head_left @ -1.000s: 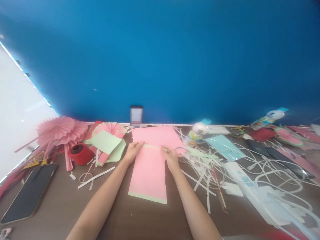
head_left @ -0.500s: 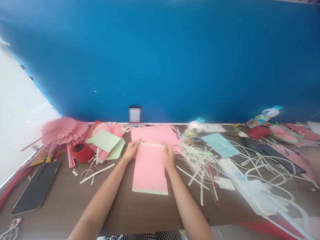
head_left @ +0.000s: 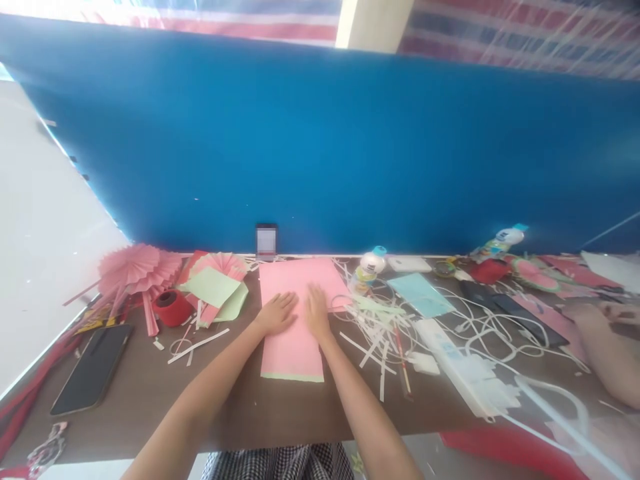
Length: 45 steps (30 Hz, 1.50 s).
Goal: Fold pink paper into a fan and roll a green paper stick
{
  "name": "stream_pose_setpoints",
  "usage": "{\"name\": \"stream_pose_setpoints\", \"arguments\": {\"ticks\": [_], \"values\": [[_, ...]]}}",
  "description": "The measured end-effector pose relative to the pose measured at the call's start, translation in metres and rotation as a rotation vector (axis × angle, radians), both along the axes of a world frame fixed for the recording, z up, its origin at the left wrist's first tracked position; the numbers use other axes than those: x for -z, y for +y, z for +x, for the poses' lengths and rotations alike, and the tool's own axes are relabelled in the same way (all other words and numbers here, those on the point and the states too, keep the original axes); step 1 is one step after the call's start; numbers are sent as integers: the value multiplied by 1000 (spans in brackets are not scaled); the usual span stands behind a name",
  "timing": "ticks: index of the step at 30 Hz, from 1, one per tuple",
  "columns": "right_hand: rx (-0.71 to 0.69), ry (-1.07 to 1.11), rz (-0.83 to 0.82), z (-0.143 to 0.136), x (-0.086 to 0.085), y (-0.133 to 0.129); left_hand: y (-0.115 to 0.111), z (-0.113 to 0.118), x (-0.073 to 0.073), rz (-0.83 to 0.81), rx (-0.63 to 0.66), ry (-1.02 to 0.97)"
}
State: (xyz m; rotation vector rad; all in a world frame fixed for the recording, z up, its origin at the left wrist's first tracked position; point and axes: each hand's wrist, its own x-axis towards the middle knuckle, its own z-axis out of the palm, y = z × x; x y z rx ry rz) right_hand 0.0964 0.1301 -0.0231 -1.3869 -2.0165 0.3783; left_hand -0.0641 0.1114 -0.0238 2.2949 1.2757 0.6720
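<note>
Both hands rest on a pink paper sheet (head_left: 292,357) with a pale green strip along its near edge. My left hand (head_left: 278,313) lies flat on the sheet's left side, fingers stretched toward its middle. On the right side, my right hand (head_left: 316,312) is laid along the paper with its fingers pointing away from me. Another pink sheet (head_left: 300,272) extends behind the hands, under the far part of the first one. The first sheet's far edge is hard to make out.
Pink paper fans (head_left: 137,267), red tape (head_left: 173,308) and a phone (head_left: 93,369) lie left. On the right are a glue bottle (head_left: 369,268), paper strips (head_left: 375,320), a power strip (head_left: 455,367) with cables, and another person's arm (head_left: 607,353).
My hands have moved from the sheet's far corners onto its surface and flattened out. The view has tilted up and shifted right, bringing the other person's arm further into sight.
</note>
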Motion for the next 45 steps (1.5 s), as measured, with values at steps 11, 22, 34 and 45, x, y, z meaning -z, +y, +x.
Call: {"name": "stream_pose_setpoints", "arguments": {"ticks": [11, 22, 34, 45], "values": [[58, -411, -118, -8, -22, -12, 7, 1, 8, -40, -27, 131], [16, -441, 42, 23, -18, -149, 21, -5, -12, -161, -492, -61], [146, -368, 108, -6, -10, -155, -11, -11, -22, -28, -292, 204], [-54, -318, 161, 38, -4, -143, -80, -36, -20, 195, -380, 473]]}}
